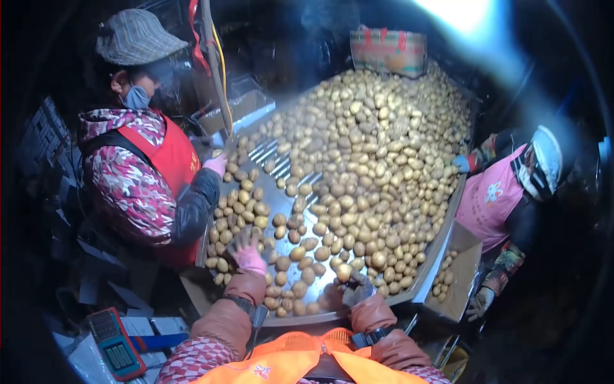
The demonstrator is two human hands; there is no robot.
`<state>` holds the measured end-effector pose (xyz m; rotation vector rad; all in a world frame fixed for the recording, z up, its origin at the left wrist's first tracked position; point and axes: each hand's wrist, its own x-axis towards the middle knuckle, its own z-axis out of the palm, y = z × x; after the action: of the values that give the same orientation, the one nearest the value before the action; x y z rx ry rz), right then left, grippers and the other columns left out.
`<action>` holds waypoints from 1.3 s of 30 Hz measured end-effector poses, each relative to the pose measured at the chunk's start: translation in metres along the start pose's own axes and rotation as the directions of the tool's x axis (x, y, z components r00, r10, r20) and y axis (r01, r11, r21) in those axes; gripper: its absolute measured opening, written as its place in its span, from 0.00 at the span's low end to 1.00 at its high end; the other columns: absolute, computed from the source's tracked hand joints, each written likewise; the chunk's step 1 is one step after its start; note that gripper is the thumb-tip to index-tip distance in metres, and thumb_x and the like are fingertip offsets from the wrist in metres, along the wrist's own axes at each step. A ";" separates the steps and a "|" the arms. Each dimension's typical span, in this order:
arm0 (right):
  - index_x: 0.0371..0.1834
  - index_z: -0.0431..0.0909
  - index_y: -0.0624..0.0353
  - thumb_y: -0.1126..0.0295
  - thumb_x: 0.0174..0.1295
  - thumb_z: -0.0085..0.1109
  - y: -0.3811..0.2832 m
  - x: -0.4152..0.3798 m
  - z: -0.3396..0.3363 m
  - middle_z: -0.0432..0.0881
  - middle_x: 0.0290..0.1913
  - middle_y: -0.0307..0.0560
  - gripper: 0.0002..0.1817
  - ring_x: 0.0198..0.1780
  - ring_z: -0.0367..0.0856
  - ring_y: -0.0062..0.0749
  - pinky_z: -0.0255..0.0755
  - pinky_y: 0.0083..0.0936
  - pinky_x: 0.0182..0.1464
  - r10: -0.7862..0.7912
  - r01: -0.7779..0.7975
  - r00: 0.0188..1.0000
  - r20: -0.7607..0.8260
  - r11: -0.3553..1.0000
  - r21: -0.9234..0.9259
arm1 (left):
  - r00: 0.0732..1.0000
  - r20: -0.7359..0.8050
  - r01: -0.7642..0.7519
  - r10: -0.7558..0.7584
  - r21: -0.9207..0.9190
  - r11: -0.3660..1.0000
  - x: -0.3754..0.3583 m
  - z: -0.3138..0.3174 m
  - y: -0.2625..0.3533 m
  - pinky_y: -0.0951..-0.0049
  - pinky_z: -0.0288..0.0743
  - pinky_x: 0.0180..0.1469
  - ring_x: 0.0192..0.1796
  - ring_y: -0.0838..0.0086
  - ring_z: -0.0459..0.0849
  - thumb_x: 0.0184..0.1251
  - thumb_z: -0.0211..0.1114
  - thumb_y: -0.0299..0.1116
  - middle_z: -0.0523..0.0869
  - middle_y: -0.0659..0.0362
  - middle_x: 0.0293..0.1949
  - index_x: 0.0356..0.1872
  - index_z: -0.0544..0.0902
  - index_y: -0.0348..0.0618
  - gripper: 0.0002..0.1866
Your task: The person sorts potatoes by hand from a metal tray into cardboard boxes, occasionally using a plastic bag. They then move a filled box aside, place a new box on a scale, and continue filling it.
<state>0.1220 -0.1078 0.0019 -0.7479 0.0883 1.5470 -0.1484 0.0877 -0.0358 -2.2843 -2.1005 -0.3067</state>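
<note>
Many potatoes [358,166] lie heaped over a metal sorting table [279,203]. My left hand [246,253], in a pink glove with soiled grey fingers, rests on the potatoes at the table's left side, its fingers spread and nothing seen in its grip. Near the front edge, my right hand [357,289] wears a dark glove and has its fingers closed around a pale yellow potato [344,272]. Loose potatoes [297,288] sit spread out between my two hands.
A person in a red apron [169,157] stands at the left; another in a pink apron [492,198] is at the right. A cardboard box [465,269] with potatoes stands by the right edge. A patterned bag [389,52] lies at the back. A pole [216,70] rises at left.
</note>
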 end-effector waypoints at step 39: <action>0.62 0.72 0.56 0.68 0.59 0.62 0.028 0.009 0.055 0.82 0.50 0.57 0.26 0.44 0.84 0.46 0.81 0.31 0.33 0.157 -0.145 0.983 0.097 0.982 -0.122 | 0.832 0.489 -0.289 0.260 -0.017 0.957 -0.112 -0.038 -0.017 0.30 0.35 0.75 0.82 0.55 0.43 0.69 0.55 0.58 0.46 0.63 0.82 0.74 0.63 0.78 0.32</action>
<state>0.0751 -0.0778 0.0300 -0.7617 -0.0230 1.7452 -0.1782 -0.0264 -0.0181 -2.8064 -1.8610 0.3792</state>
